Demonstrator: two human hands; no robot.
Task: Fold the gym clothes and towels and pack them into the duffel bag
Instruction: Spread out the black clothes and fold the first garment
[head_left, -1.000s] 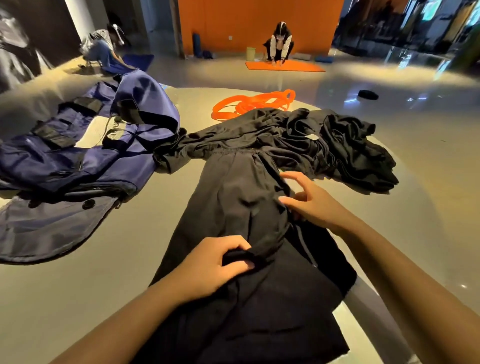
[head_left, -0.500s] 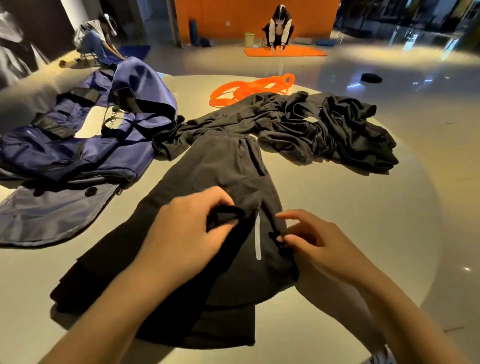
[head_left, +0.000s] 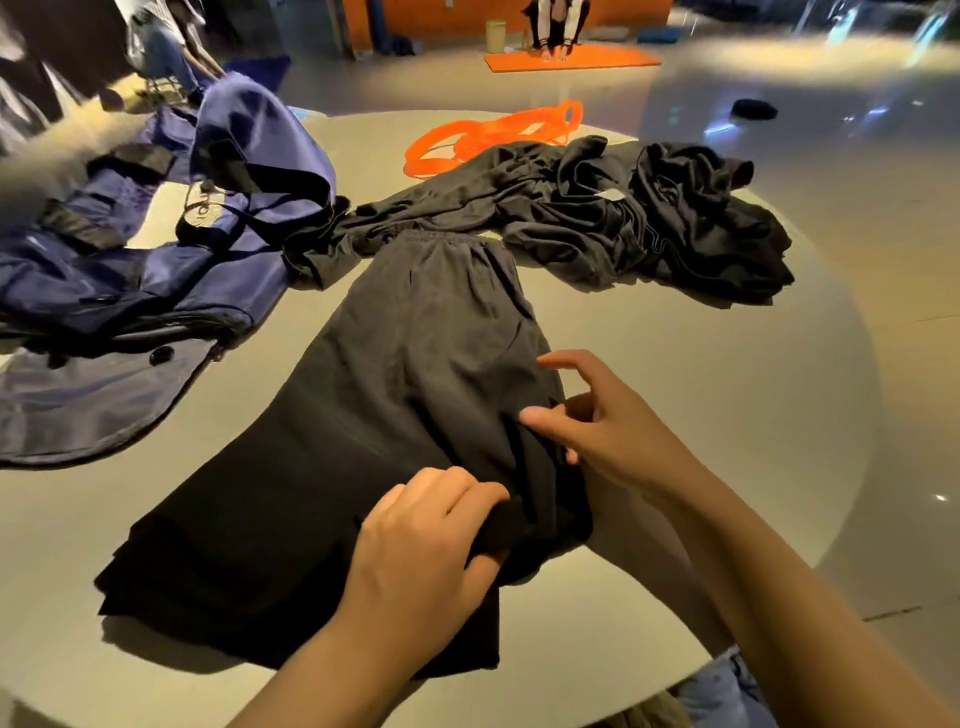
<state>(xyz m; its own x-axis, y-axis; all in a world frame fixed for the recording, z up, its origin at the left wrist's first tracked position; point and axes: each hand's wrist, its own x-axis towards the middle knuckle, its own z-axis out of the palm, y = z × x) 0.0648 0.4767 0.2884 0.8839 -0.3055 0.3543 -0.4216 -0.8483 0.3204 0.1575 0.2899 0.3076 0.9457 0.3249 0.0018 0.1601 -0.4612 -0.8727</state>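
Round grey table (head_left: 701, 415), glossy floor (head_left: 857, 171), orange wall beyond. Left hand (head_left: 421, 540) grips black shorts (head_left: 395, 374); right hand (head_left: 613, 431) pinches them. Navy duffel bag (head_left: 156, 260) left.

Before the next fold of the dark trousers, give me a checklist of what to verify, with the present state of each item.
1. Left hand grip on the dark grey trousers: ok, fingers curl round a bunch of cloth.
2. Right hand hold on the cloth: ok, thumb and fingers pinch its right edge.
3. Elastic waistband flat on the round grey table: ok.
4. Trouser legs lined up: cannot tell, the near end is bunched and dark.
5. Navy fabric duffel bag within view, lying open: ok.
6. Crumpled black clothes behind, folded: not ok.
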